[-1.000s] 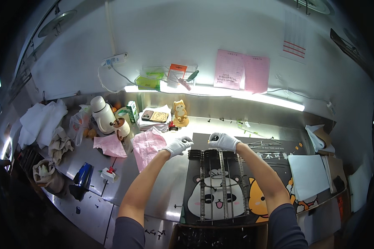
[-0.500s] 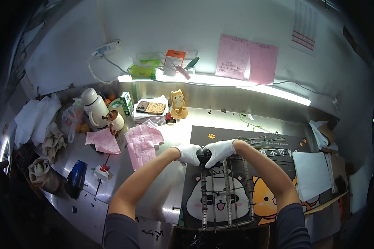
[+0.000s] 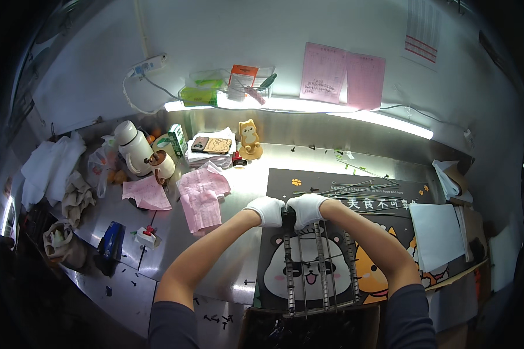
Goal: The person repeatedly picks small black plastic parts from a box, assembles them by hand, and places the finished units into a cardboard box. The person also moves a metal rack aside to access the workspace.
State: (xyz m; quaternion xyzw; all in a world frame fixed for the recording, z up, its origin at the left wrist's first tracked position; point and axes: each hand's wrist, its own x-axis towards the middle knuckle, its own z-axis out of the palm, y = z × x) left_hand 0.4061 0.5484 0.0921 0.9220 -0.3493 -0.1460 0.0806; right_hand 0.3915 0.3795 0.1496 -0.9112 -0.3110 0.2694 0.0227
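Observation:
Both hands wear white gloves and meet at the far end of a metal rack. My left hand [image 3: 266,212] is closed, knuckles up, at the rack's far left corner. Beside it, my right hand [image 3: 306,210] is also closed, with a narrow dark gap between the two. Whatever the fingers hold is hidden under the gloves. Toward me from the hands lies the metal rack [image 3: 323,273], made of ridged bars and thin rods, on a dark cartoon-printed mat [image 3: 384,200]. Several thin metal rods [image 3: 361,189] lie on the mat beyond my right hand.
An open box of dark pieces [image 3: 308,331] stands at the near edge. Several black screws [image 3: 218,319] lie left of it. Pink papers [image 3: 201,200], a cat figurine [image 3: 249,139], a thermos [image 3: 133,145] and a mug [image 3: 163,167] stand at left; white sheets [image 3: 439,235] lie at right.
Both hands have rolled over, knuckles now up, and the dark rounded thing seen between them is mostly covered. The whole view has shifted slightly.

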